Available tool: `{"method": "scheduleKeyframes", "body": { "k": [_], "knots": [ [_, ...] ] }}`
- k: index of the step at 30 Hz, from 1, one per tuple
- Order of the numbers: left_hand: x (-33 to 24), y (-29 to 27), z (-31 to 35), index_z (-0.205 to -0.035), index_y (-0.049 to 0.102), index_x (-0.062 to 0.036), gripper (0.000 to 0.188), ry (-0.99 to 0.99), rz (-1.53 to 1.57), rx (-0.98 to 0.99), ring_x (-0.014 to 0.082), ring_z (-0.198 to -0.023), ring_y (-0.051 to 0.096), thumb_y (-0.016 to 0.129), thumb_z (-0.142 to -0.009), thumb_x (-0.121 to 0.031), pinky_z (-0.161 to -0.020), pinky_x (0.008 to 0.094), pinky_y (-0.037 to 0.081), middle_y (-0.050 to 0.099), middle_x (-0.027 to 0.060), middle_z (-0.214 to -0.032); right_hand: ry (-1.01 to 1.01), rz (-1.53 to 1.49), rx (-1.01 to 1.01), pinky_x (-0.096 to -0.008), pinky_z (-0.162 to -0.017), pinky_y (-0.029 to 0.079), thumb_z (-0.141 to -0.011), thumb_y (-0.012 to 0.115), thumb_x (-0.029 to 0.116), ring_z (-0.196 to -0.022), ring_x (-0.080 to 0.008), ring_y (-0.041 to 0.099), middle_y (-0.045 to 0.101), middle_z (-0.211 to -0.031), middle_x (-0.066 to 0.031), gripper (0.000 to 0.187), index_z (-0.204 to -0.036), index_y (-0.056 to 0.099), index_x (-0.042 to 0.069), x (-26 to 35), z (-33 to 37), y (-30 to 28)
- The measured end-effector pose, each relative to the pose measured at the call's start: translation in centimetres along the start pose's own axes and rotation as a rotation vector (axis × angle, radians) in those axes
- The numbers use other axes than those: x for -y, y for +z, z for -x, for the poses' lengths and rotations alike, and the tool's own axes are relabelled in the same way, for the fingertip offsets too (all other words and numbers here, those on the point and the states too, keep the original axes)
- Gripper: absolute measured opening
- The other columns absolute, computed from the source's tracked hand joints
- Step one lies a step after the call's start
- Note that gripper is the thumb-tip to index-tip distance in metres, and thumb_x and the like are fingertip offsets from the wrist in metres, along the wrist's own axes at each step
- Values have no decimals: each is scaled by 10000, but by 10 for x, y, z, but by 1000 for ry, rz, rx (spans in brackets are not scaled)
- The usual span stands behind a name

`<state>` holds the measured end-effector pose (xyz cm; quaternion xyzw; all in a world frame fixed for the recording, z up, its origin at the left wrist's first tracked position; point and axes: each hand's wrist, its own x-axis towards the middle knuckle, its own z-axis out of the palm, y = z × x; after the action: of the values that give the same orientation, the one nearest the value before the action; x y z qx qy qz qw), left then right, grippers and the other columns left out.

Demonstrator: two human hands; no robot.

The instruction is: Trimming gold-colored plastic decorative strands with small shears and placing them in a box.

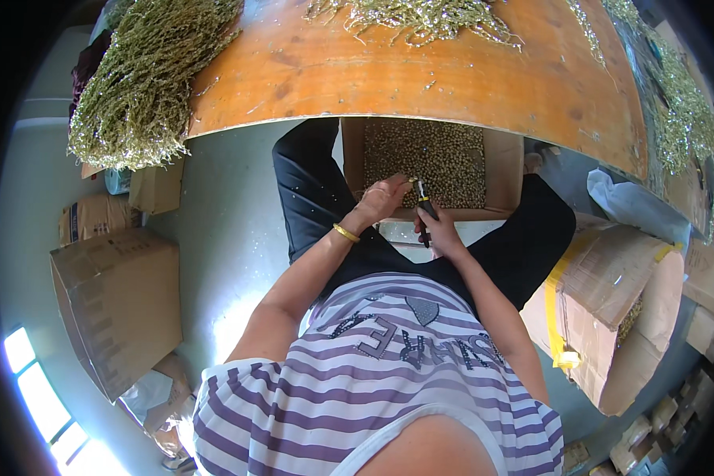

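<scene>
Between my knees stands an open cardboard box (504, 178) filled with many small round gold-brown beads (432, 151). Over its near edge, my left hand (382, 200) is closed in a pinch, with a gold bangle (346, 232) on its wrist. A small gold-coloured piece (412, 180) shows at its fingertips, too tiny to make out in detail. My right hand (440, 232) is wrapped round the black and yellow handles of a pair of pliers (424, 198). The pliers' metal jaws point up and away, right beside the left fingertips; whether they touch the piece I cannot tell.
A wooden table (357, 79) spans the far side, above the box. On it lie bundles of glittery gold strands (155, 79). Cardboard cartons stand at my left (123, 309) and, open and taped in yellow, at my right (603, 309). White plastic (623, 198) lies near the table's right edge.
</scene>
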<state>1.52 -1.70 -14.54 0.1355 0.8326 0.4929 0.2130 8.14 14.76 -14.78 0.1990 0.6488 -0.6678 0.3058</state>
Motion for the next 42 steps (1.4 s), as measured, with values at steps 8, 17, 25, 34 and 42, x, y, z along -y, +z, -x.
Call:
{"method": "scheduleKeyframes", "body": {
  "k": [8, 17, 25, 34, 42],
  "knots": [
    [-14, -2, -2, -920, 516, -51, 179, -27, 368, 53, 109, -516, 462, 440, -899, -211, -484, 239, 390, 463, 22, -587, -72, -209, 125, -298, -660, 450, -886, 458, 283, -768, -143, 526, 531, -832, -38, 267, -1015, 486, 51, 10, 8, -3],
    [-37, -25, 8, -865, 530, -51, 293, -157, 812, 272, 68, -464, 369, 382, -914, -300, -448, 198, 318, 455, 3, -585, -463, 422, -24, -327, -774, 436, -858, 505, 227, -884, -232, 556, 546, -950, -132, 315, -1051, 462, -18, 20, 11, -13],
    [-24, -22, 10, -883, 528, -59, 264, -340, 1370, 490, 65, -439, 320, 397, -910, -286, -408, 191, 255, 439, -13, -584, -732, 596, -280, -382, -758, 427, -820, 546, 149, -897, -348, 533, 527, -958, -200, 306, -1055, 455, -23, 10, 7, -12],
    [-9, -14, 0, -828, 547, -52, 277, -353, 638, 185, 91, -455, 423, 418, -899, -287, -423, 222, 334, 464, 10, -569, -530, 578, -285, -414, -689, 414, -828, 530, 147, -817, -379, 533, 540, -864, -199, 227, -965, 467, -22, -11, -15, -3],
    [29, 4, -4, -796, 536, -73, 121, 324, -720, -178, 227, -587, 598, 477, -827, -175, -511, 349, 463, 574, 94, -690, -162, 315, -125, -267, -452, 422, -854, 510, 194, -568, -100, 525, 524, -634, -60, 159, -900, 495, 42, -14, -20, 9]
  ]
}}
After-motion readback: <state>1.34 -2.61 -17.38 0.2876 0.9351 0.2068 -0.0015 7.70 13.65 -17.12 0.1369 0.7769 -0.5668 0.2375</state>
